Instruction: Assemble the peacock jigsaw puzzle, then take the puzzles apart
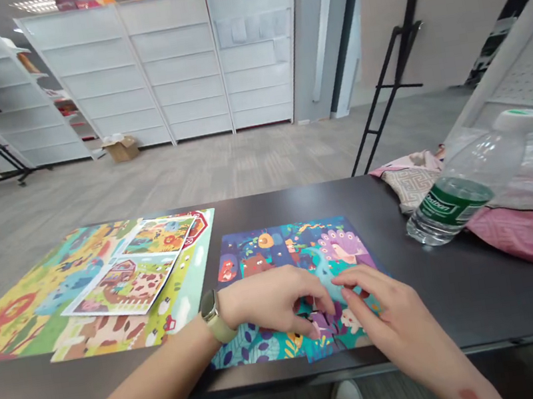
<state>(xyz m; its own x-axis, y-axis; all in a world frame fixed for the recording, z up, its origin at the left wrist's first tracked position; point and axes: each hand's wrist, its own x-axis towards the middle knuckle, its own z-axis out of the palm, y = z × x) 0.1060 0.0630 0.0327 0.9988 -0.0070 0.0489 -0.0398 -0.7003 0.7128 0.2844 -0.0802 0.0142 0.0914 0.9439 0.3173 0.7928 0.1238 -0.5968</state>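
A: Item one, and its place?
B: Jigsaw puzzle (299,249), night-blue and teal animal scene; on the dark table (268,210), directly before the person, near the front edge.

A: Orientation?
B: Pictured animals stand with heads toward the far side of the table, feet toward the person. Long axis appears to run left to right, along the table's front edge; foreshortening leaves some doubt. One piece (322,350) at the near side juts past the lower border, slightly askew.

A: Left hand (283,301)?
B: Over the puzzle's middle, fingers curled down; thumb and forefinger apart, printed surface visible between them. Watch (209,305) at the wrist.

A: Right hand (384,305)?
B: Over the right part, pointing inward to the left; thumb and forefinger a narrow gap apart, near the pale blue animal. Whether a piece is pinched there, one cannot tell.

A: Adjacent stock?
B: To the left, a farm sheet (191,282) overlapping a savanna sheet (16,313); on these, two smaller cards (131,285), set slantwise. To the right, a green-labelled bottle (453,200), beside pink fabric (519,233).
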